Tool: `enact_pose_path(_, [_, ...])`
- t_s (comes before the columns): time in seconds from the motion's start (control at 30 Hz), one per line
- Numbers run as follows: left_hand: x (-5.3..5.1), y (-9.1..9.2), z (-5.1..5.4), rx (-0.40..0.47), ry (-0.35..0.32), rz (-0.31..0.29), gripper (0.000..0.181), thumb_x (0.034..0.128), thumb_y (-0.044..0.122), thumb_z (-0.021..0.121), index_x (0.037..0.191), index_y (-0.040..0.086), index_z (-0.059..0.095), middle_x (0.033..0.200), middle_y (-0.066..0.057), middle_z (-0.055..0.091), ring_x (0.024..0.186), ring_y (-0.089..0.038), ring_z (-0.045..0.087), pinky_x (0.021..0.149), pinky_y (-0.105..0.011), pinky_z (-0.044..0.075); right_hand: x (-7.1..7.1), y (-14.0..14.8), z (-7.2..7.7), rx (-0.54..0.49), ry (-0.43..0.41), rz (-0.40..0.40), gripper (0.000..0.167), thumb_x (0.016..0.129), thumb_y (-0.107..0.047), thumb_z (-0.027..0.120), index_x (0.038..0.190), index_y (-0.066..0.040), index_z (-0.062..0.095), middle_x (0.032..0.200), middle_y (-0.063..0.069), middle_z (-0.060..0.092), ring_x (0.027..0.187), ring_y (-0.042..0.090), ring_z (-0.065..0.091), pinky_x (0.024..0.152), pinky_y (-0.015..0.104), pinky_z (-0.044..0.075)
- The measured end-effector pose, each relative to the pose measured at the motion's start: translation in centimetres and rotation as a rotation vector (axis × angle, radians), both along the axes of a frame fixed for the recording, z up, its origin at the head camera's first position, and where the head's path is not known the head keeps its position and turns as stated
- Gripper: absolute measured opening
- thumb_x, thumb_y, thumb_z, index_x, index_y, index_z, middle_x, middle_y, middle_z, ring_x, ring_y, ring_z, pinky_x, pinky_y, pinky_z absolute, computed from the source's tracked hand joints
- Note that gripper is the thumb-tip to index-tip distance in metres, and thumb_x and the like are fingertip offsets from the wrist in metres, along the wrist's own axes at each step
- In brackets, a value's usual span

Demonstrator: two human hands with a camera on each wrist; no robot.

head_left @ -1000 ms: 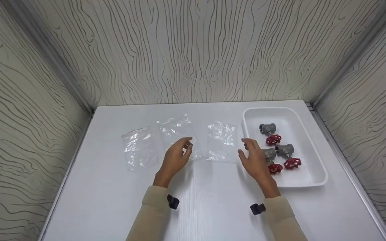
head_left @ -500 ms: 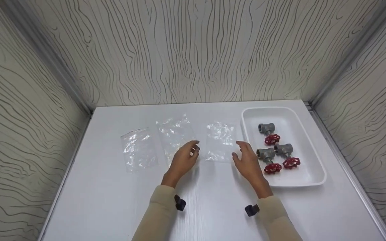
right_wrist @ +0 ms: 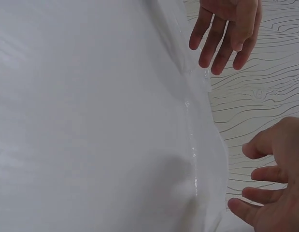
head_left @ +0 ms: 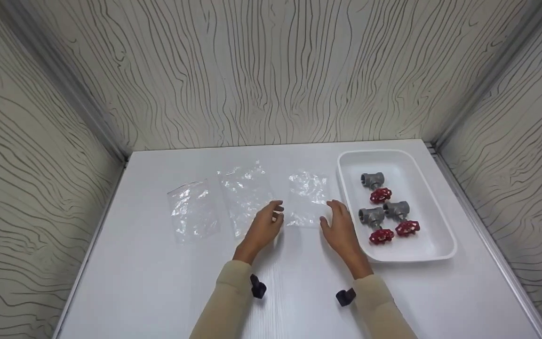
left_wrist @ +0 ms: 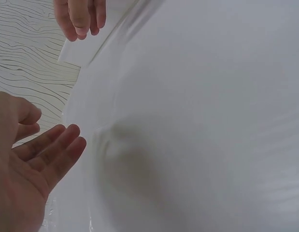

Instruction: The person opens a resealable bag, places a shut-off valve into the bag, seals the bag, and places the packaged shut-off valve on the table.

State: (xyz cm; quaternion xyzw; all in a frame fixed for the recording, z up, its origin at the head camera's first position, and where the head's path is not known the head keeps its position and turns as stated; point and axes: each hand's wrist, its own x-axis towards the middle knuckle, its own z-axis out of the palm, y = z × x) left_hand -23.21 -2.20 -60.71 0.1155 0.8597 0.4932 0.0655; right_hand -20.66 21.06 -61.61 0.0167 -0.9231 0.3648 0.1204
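Observation:
Three clear plastic bags lie flat in a row on the white table: a left bag [head_left: 195,212], a middle bag [head_left: 245,193] and a right bag [head_left: 307,190]. My left hand [head_left: 264,228] hovers by the lower right part of the middle bag, fingers loosely bent and holding nothing. On the other side, my right hand [head_left: 340,230] is held near the right bag's lower right corner, thumb and fingers apart, also with nothing in it. Both wrist views show relaxed fingers above the tabletop. Whether any fingertip touches a bag cannot be told.
A white tray [head_left: 433,252] stands at the right, just beyond my right hand. In it lie three grey metal valves with red handwheels: a back valve [head_left: 373,180], a front left valve [head_left: 371,216] and a right valve [head_left: 397,210]. Wood-patterned panels [head_left: 271,70] enclose the table.
My left hand has moved to the right, off the middle bag's centre. The right hand has shifted left, away from the tray, uncovering the front left valve. Bags and valves stay put.

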Motion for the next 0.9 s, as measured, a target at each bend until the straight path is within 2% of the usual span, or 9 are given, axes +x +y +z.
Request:
enact_pose_path(0.3, [0.3,0.6,-0.2,0.0,-0.048,-0.013,0.043,0.11,0.01,0.052,0.151,-0.001,0.05,0.145,-0.022,0.064,0.127,-0.033,0.068,0.107,-0.046,0.057,0.1,-0.4,-1.2,0.058,-0.015,-0.059,0.042,0.1,-0.003,0.067,0.137,0.013,0.057,0.146,0.038,0.056,0.135,0.055,0.054,0.117,0.06,0.045])
enact_pose_path(0.5, [0.4,0.8,-0.2,-0.029,-0.075,-0.04,0.046,0.1087,0.011,0.053,0.153,0.0,0.049,0.146,-0.025,0.063,0.126,-0.034,0.068,0.107,-0.05,0.056,0.2,-0.4,-1.6,0.072,-0.015,-0.114,0.038,0.1,-0.002,0.065,0.134,0.013,0.06,0.125,0.033,0.069,0.114,0.051,0.066,0.101,0.059,0.054])
enact_pose_path(0.57, [0.4,0.8,-0.3,-0.033,-0.076,-0.044,0.046,0.1082,0.011,0.054,0.153,0.0,0.05,0.145,-0.026,0.064,0.124,-0.035,0.068,0.106,-0.051,0.056,0.2,-0.4,-1.7,0.061,-0.009,-0.125,0.036,0.1,-0.001,0.065,0.133,0.013,0.061,0.118,0.032,0.071,0.107,0.049,0.068,0.095,0.059,0.055])
enact_pose_path(0.67, [0.4,0.7,-0.4,-0.041,-0.083,-0.044,0.045,0.1079,0.012,0.054,0.152,0.001,0.051,0.143,-0.025,0.065,0.123,-0.035,0.069,0.106,-0.051,0.056,0.1,-0.4,-1.8,0.028,-0.019,-0.134,0.033,0.101,0.0,0.064,0.132,0.013,0.062,0.117,0.031,0.072,0.104,0.045,0.07,0.092,0.057,0.056])
enact_pose_path(0.9, [0.5,0.5,-0.5,-0.041,-0.078,-0.055,0.042,0.1083,0.012,0.053,0.149,-0.001,0.053,0.137,-0.023,0.069,0.124,-0.035,0.069,0.107,-0.052,0.056,-0.2,-0.3,-2.0,-0.109,-0.042,-0.168,0.031,0.1,0.002,0.062,0.129,0.013,0.063,0.115,0.028,0.072,0.104,0.041,0.071,0.096,0.055,0.057])
